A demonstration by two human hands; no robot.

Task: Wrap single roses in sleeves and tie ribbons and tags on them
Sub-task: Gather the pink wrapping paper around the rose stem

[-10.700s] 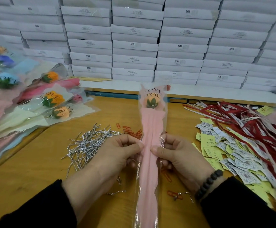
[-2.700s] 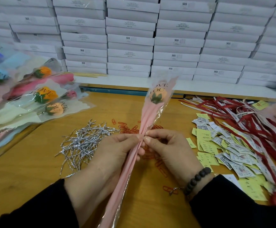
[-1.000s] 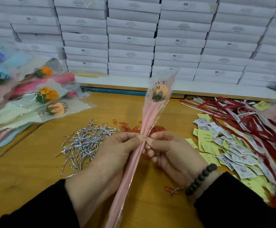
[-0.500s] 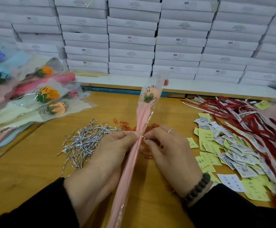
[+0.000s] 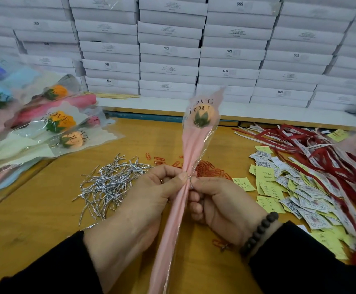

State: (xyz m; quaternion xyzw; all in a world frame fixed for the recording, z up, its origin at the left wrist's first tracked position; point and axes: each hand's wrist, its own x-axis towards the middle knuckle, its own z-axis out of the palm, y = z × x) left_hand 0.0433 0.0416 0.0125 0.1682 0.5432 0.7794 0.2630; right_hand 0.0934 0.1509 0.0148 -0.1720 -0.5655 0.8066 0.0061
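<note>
At frame centre, left hand (image 5: 151, 200) grips the sleeved rose (image 5: 201, 117) at its gathered neck; right hand (image 5: 219, 200) pinches the wire tie (image 5: 189, 182). Bare counter (image 5: 35, 213) lies lower left, beside loose ties (image 5: 109, 183).

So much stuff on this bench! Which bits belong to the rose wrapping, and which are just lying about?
In use:
sleeved rose, held by left hand and right hand
silver twist tie
red ribbons
tags

Lying about:
white boxes
orange paper clips
</note>
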